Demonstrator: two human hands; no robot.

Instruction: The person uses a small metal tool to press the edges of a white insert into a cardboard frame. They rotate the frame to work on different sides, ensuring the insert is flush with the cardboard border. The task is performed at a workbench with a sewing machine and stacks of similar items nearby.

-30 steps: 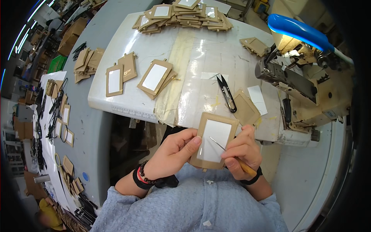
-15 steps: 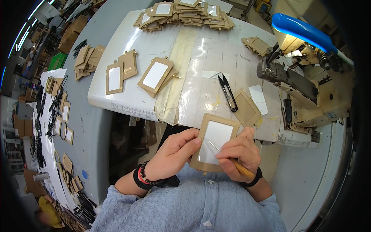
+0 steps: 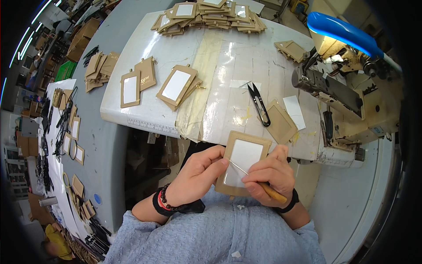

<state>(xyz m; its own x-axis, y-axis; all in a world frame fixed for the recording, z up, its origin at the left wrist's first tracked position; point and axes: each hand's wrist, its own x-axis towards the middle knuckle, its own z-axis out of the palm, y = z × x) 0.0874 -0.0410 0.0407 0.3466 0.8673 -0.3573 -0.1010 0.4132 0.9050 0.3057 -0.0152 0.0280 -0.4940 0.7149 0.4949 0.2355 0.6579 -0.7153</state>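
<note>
A flat tan holder (image 3: 244, 162) with a smooth white window (image 3: 247, 154) is before the crinkled blue shirt (image 3: 180, 240), pinched in the left hand (image 3: 200, 174). The right hand (image 3: 273, 176) grips a wooden-handled awl (image 3: 273, 192). Beyond, 2-bladed black snips (image 3: 264, 116) lie on the glossy table (image 3: 244, 57).

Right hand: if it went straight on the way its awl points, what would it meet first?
Probably the left hand, at its thumb, just beyond the awl over the tan badge holder; depth is unclear.

The bare left forearm (image 3: 146, 210) and bare right forearm (image 3: 299, 215) converge upward. The left hand (image 3: 198, 174) pinches, thumb (image 3: 216, 168) straight; the right hand (image 3: 273, 176) curls its fingers (image 3: 269, 164) thumbward, some fingertips apparently hidden.
</note>
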